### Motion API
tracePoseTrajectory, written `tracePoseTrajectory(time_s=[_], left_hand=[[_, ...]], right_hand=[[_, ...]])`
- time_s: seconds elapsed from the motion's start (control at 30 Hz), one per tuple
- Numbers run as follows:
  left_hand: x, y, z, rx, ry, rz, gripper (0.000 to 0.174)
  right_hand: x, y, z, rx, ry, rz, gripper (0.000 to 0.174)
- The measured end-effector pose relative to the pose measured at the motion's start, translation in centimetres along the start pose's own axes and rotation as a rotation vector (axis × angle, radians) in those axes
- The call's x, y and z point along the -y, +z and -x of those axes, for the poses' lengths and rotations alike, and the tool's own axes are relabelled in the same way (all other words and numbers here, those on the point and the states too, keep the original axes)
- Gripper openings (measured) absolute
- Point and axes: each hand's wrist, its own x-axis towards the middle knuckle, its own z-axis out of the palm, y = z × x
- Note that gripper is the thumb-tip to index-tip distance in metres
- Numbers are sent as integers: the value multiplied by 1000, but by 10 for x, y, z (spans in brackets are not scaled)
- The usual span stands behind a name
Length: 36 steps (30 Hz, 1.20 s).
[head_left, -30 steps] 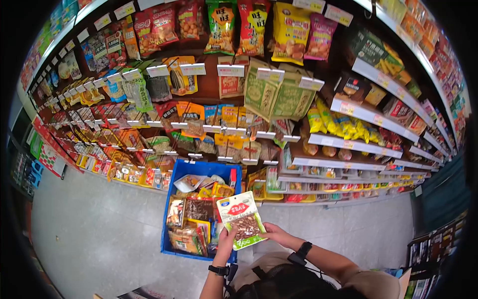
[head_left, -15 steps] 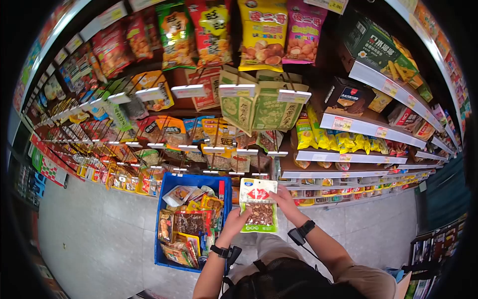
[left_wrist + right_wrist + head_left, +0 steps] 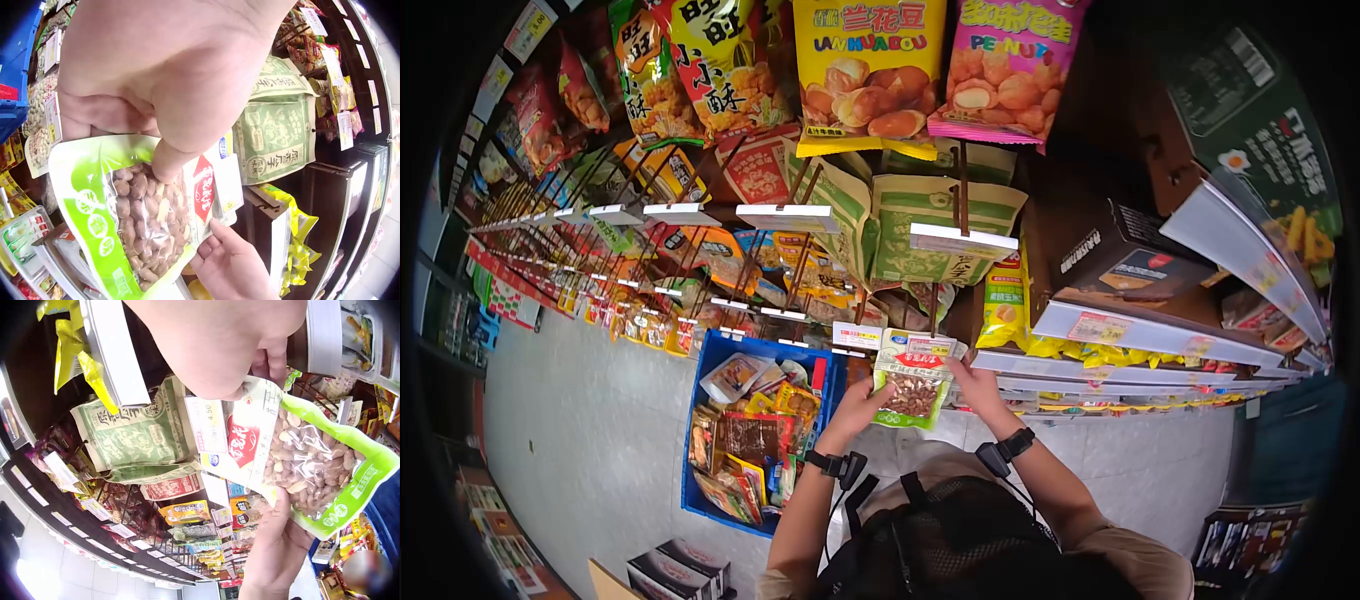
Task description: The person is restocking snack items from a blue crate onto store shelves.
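Note:
A white and green bag of peanuts (image 3: 912,385) is held upright in both hands, at a shelf hook with a price tag in front of the bag's top. The left hand (image 3: 858,408) pinches its left edge, thumb on the front; in the left wrist view this hand (image 3: 169,75) covers part of the bag (image 3: 150,219). On the other side, the right hand (image 3: 982,388) grips the upper right edge. In the right wrist view the right hand (image 3: 231,344) lies over the printed top of the bag (image 3: 312,462), and the price tag (image 3: 207,425) overlaps it.
A blue crate (image 3: 690,440) full of packaged snacks stands on the floor at left. Green paper bags (image 3: 940,225) hang just above the hands, with yellow and pink snack bags higher up. White-edged shelves (image 3: 1140,330) run to the right. Boxes (image 3: 680,570) lie at the lower left.
The peanut bag has moved away from over the crate, to the right and up to the shelf hooks. The right hand has shifted from its lower edge to its upper edge. The shelves appear closer.

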Motion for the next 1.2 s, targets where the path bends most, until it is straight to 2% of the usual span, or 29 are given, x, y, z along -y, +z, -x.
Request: tracePoseTrajectory(time_s=[0.1,0.17,0.3,0.37,0.4,0.5,0.6,0.7,0.8,0.9,1.0,1.03,1.07,1.17,1.2], left_hand=[[-7,9,-4,-24,47,-3,33],[-10,11,-9,-59,39,-75,35],[9,10,-16,-87,18,-131,36],[17,11,-16,-101,-21,-125,34],[19,11,-17,-104,-24,-124,34],[10,15,-14,-117,20,-81,33],[8,17,-16,-135,19,-171,33],[13,15,-23,-141,15,-172,32],[18,12,-28,-157,10,-162,33],[9,13,-27,-155,8,-96,33],[5,11,-29,-150,9,-94,33],[2,13,-29,-154,10,-75,32],[-1,14,-29,-159,11,-56,32],[3,11,-37,-174,10,-81,32],[4,10,-39,-173,9,-80,32]], right_hand=[[-26,-4,-15,1,-22,77,25],[-61,2,-33,-158,-155,41,24],[-88,-5,-49,-41,-177,168,25],[-58,-6,-41,62,-139,84,23],[-61,-5,-41,65,-137,83,23],[-72,-4,-42,9,-109,198,25],[-67,-7,-39,31,61,459,29],[-86,-7,-42,-3,59,372,30],[-92,-2,-44,-88,-78,403,45],[-94,1,-46,-172,-187,374,43],[-91,-1,-47,-132,-166,461,41],[-90,-2,-48,-82,-182,484,26],[-89,-3,-49,-57,-190,496,21],[-56,-4,-46,-51,-224,675,20],[-64,-4,-48,-50,-223,676,20]])
